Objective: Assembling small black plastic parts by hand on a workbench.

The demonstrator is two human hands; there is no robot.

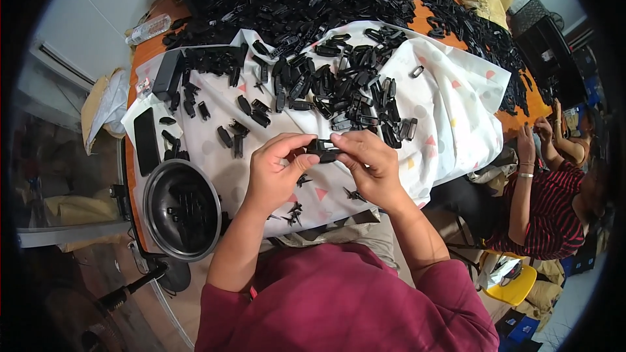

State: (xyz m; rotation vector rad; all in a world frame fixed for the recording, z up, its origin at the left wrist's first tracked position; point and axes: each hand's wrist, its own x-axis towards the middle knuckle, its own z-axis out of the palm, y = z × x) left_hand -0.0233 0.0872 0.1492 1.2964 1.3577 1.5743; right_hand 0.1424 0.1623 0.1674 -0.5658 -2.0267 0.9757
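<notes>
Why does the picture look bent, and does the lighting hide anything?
In the head view, the fisheye lens bends the edges of the table and leaves the corners black; also in the head view, pieces in the black pile merge into darkness, while the left hand and right hand are well lit and look clear.

cloth [460, 140]: white, pink triangles, grey dots | parts [323, 80]: black | seat [518, 285]: yellow

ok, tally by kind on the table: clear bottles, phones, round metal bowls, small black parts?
Clear bottle: 1
Phone: 1
Round metal bowl: 1
Small black parts: too many overlapping to count
Total, excluding the parts: 3
</notes>
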